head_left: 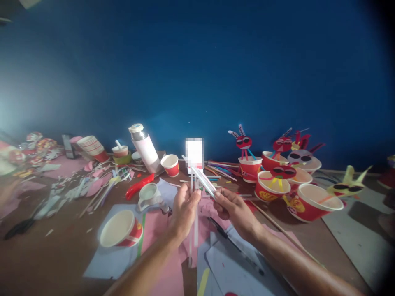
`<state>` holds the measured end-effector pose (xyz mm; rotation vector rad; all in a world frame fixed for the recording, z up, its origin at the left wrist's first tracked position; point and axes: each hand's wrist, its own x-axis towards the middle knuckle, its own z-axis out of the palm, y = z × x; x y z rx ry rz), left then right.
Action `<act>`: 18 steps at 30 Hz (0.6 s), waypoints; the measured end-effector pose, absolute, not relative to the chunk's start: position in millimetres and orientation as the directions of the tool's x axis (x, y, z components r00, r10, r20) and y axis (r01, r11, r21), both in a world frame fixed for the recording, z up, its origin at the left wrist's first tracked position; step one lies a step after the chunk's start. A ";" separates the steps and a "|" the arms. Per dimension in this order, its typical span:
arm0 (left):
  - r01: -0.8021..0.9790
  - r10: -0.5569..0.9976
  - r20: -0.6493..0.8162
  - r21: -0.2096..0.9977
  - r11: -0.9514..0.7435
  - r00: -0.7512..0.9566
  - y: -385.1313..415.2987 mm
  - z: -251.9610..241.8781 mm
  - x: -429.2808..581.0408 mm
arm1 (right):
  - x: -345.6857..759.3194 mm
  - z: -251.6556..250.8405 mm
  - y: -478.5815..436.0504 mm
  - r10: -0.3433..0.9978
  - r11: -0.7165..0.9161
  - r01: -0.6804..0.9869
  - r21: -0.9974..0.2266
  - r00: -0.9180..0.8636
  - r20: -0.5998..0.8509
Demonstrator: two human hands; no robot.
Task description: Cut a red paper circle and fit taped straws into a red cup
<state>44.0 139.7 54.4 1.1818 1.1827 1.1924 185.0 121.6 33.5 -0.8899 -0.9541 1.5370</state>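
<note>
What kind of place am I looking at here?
Probably a craft table in a classroom or hobby room. Decorated red paper cups with cut-out faces in sunglasses stand together, paper scraps litter the brown table, and the left hand and right hand pinch white straws.

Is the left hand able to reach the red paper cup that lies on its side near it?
Probably yes: the red paper cup lies close by the left hand with nothing between them, but that hand is pinching white straws.
</note>
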 end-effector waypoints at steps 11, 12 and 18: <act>-0.358 0.978 -0.173 0.911 0.203 0.112 147.2 52.5 38.2 | 189.4 40.3 122.6 0.985 -0.127 -0.460 -0.879 -0.162 -0.058; -0.401 0.976 -0.189 0.890 0.216 0.107 149.4 53.1 36.9 | 189.6 40.4 122.7 0.988 -0.117 -0.450 -0.885 -0.148 -0.055; -0.561 0.939 -0.328 0.760 0.329 0.106 170.7 50.2 32.5 | 195.3 47.1 124.3 0.994 -0.096 -0.495 -0.863 -0.086 -0.062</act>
